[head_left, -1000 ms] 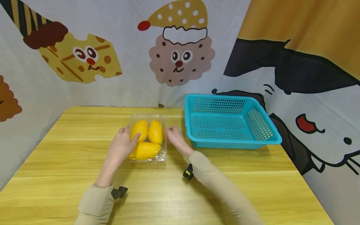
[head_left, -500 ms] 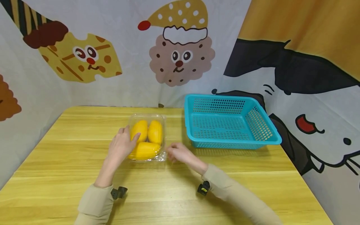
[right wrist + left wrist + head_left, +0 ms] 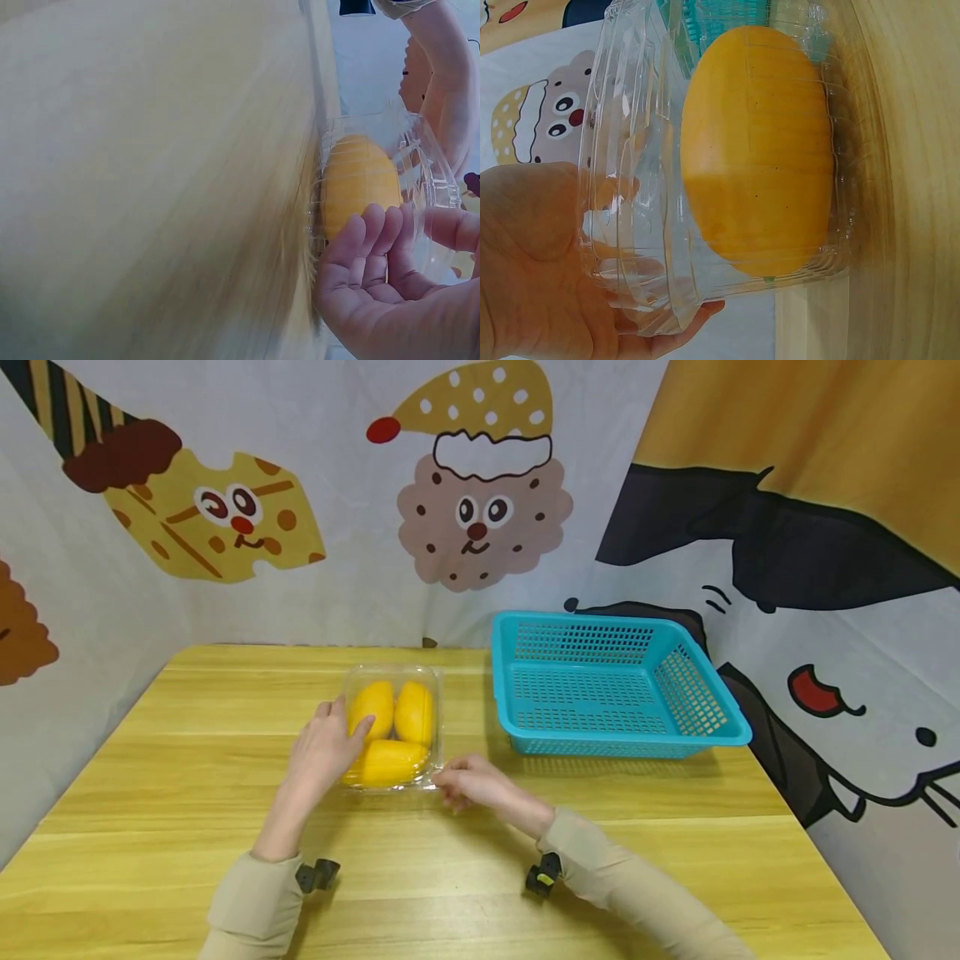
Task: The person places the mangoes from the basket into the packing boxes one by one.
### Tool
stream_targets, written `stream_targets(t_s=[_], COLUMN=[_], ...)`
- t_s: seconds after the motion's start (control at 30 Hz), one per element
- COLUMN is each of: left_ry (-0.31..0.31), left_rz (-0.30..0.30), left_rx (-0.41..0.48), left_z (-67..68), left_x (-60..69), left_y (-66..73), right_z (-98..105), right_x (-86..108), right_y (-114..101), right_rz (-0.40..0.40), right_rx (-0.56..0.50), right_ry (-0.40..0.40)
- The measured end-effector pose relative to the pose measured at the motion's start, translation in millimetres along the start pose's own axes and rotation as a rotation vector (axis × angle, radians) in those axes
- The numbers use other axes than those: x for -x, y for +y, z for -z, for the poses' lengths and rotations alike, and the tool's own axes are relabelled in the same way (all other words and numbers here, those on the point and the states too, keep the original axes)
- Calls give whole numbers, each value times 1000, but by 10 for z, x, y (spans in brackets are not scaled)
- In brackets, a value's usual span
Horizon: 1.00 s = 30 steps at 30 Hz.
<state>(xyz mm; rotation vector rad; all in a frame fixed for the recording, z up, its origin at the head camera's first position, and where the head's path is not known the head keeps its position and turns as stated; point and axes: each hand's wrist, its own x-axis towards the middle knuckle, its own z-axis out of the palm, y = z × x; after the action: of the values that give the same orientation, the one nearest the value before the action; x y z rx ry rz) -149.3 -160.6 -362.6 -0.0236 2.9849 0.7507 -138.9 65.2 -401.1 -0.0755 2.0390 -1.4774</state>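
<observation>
A clear plastic clamshell box (image 3: pixel 393 672) lies on the table with its lid down over three yellow mangoes (image 3: pixel 393 763). My left hand (image 3: pixel 321 750) grips the box's left side, thumb over the lid; in the left wrist view its fingers (image 3: pixel 697 319) curl around the lid's rim. At the near right corner, my right hand (image 3: pixel 480 789) pinches the box's edge between thumb and fingers. The right wrist view shows its remaining fingers (image 3: pixel 345 251) curled in beside a mango (image 3: pixel 360 176) seen through the wall. Whether the rim is unlatched there I cannot tell.
A turquoise perforated basket (image 3: pixel 622 742) stands to the right of the box, with nothing in it. Both hands are over a wooden table (image 3: pixel 420 893). A cartoon-printed cloth (image 3: pixel 337 610) hangs behind the table.
My right hand has slid toward me along the box's right side, from about its middle to the near corner. My left hand, the box and the basket have stayed put.
</observation>
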Motion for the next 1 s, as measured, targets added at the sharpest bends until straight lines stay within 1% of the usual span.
stream_targets(t_s=[0.13, 0.3, 0.73, 1.0], left_ry=[5, 3, 2, 7], left_rz=[-3, -2, -4, -10], left_rx=[-1, -4, -4, -2], left_z=[-2, -5, -22, -22], left_x=[0, -1, -6, -10], left_y=[1, 3, -4, -7], right_z=[-10, -14, -56, -63], right_x=[-1, 10, -21, -15], right_y=[-3, -11, 17, 32], right_rz=[-6, -2, 53, 38], right_rx=[-22, -20, -59, -86], right_ry=[3, 12, 15, 19])
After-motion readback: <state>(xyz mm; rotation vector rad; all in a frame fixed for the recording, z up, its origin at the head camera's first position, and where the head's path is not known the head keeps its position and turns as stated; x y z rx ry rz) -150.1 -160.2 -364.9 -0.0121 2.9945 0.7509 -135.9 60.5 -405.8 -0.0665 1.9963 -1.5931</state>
